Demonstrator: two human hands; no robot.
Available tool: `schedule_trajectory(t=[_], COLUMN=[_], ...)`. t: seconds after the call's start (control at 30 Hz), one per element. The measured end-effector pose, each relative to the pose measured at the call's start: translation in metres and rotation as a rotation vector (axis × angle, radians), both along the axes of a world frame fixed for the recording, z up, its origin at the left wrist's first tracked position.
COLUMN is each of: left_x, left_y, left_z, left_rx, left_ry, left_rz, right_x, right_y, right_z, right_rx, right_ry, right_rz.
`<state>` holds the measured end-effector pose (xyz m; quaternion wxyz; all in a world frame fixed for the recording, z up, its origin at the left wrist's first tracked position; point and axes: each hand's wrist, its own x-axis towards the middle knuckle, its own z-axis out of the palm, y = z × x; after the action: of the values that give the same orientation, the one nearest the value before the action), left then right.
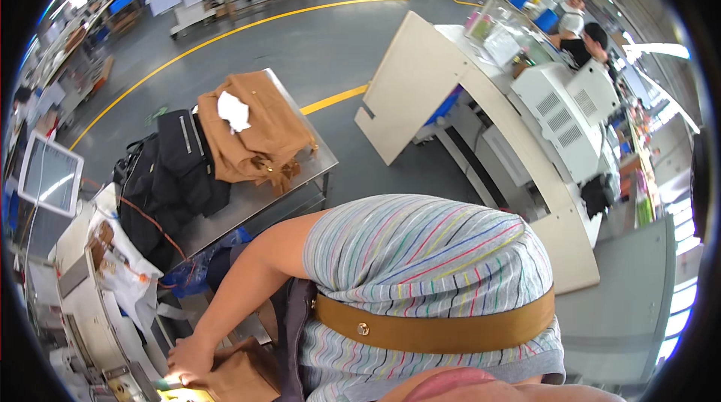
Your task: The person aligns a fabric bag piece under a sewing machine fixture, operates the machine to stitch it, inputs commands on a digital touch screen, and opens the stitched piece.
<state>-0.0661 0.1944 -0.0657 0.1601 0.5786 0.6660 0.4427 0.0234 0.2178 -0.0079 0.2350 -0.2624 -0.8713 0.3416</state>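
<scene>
My right hand [191, 361] is at the lower left, its bare forearm reaching down from a striped sleeve. The fingers are bent over the edge of a piece of brown fabric [244, 376], closed on it as far as they show. Beside the hand stands a pale sewing machine [120, 383], cut off by the dark rim, with a bright yellow lit spot [184, 394] near the fingertips. The fabric's lower part runs out of the picture. My left hand is out of view.
A metal table [319, 154] carries stacked brown fabric pieces [255, 124] and a black pile with a zipper [173, 154]. An orange cord [150, 218] hangs near a tilted screen [51, 173]. Behind stands a beige workbench [518, 169]; other people [593, 45] sit farther off.
</scene>
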Motion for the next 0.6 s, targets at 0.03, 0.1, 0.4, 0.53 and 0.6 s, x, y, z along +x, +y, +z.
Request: schedule_trajectory(t=[0.03,0.1,0.4,0.53,0.6], left_x=[0.007,0.020,-0.080,-0.050,-0.075], left_y=[0.004,0.011,-0.096,-0.130,-0.129], left_z=[-0.003,-0.007,0.005,0.047,0.026], left_rx=[-0.003,-0.002,-0.108,0.071,0.070], left_ry=[0.017,0.054,0.361,-0.449,-0.152], left_rz=[-0.020,-0.052,0.290,0.436,0.516], right_x=[0.001,0.003,-0.007,0.008,-0.012], right_y=[-0.002,-0.001,0.003,0.050,0.060], right_z=[0.000,-0.001,-0.001,0.012,0.029], right_rx=[-0.012,-0.016,0.578,0.234,0.126], right_ry=[-0.008,-0.009,0.611,0.543,0.489], right_rz=[-0.001,0.007,-0.127,-0.054,0.094])
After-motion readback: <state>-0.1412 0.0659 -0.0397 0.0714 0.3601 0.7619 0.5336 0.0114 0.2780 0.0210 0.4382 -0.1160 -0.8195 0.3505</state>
